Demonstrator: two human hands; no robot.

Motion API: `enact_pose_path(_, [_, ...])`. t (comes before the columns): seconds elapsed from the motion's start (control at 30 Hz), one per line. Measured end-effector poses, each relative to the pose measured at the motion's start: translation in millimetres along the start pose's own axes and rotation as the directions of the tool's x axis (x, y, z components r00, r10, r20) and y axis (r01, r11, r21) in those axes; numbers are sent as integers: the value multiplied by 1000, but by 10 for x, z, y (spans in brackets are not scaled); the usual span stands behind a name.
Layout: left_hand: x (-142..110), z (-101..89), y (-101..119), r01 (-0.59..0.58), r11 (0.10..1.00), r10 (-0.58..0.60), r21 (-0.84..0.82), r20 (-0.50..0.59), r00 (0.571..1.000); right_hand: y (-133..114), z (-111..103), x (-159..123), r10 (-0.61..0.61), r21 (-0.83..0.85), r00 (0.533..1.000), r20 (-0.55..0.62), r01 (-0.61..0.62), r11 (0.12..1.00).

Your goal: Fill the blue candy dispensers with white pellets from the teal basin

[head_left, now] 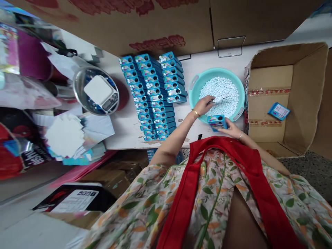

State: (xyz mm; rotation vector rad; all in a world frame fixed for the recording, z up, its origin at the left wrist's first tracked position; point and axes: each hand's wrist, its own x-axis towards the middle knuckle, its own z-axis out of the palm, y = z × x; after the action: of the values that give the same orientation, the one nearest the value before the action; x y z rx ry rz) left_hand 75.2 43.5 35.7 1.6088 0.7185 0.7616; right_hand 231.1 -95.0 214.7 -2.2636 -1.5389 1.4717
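Note:
My left hand (205, 104), with a gold bangle at the wrist, reaches over the near left rim of a turquoise basin (192, 95). Its fingers are closed at the heap of small white pellets (224, 86); what they grip among the pellets is not clear. In my right hand (231, 129) is a small blue box (217, 122), held at the basin's near edge with its dark round opening facing up. Three columns of similar blue boxes (157, 92) stand on the white table (190, 133) left of the basin.
Right of the basin stands an open cardboard carton (301, 103) with one blue packet (278, 111) inside. A white scale (100, 91) rests on a metal bowl (77, 91) at left, near stacked white cards (64, 135). Large cardboard boxes (166, 27) line the back.

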Motion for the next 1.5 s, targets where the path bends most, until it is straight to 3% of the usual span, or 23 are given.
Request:
enact_pose_path(0.1, [-215,-452,90,-124,991,126,53,-50,991,-10,-143,41,-96,-153,947,-308,50,987])
enact_pose_path(0.17, [-355,-744,211,-183,978,188,98,-44,981,-66,-268,87,-173,-263,903,-393,70,962])
enact_pose_path(0.3, [-544,-1124,519,-264,950,255,166,75,964,-186,-418,191,-281,-425,868,-410,91,901])
enact_pose_path(0.43, [-574,-1196,759,-281,924,234,259,199,952,-223,-416,258,-350,-506,862,-367,131,852])
enact_pose_path(0.6, [-563,-1048,1018,-212,903,157,374,173,972,-130,-351,316,-345,-530,883,-320,135,837])
enact_pose_path(0.77, [-603,-874,1190,-217,895,193,388,102,976,23,-296,408,-360,-527,885,-296,163,834])
enact_pose_path(0.87, [-475,-835,912,-161,901,173,404,7,985,90,-319,428,-396,-548,855,-335,165,820])
enact_pose_path(0.97, [-152,-722,333,-17,911,68,413,-109,992,115,-378,391,-380,-576,831,-405,91,812])
enact_pose_path(1.03, [103,-548,-54,76,914,-24,398,-134,991,118,-411,351,-350,-561,819,-454,43,827])
enact_pose_path(1.1, [312,-302,-313,130,920,-97,371,-107,990,121,-426,314,-323,-516,809,-490,29,856])
enact_pose_path(1.17, [430,-27,-392,116,931,-111,345,-33,993,128,-423,288,-291,-466,807,-514,23,885])
enact_pose_path(1.3, [431,439,-165,-10,944,-57,331,191,980,129,-409,266,-225,-383,784,-578,-17,924])
enact_pose_path(1.4, [361,610,34,7,966,-81,257,280,956,92,-433,275,-216,-358,755,-619,-26,933])
enact_pose_path(1.5, [267,580,70,45,986,-92,158,303,949,47,-486,311,-259,-399,752,-606,-7,917])
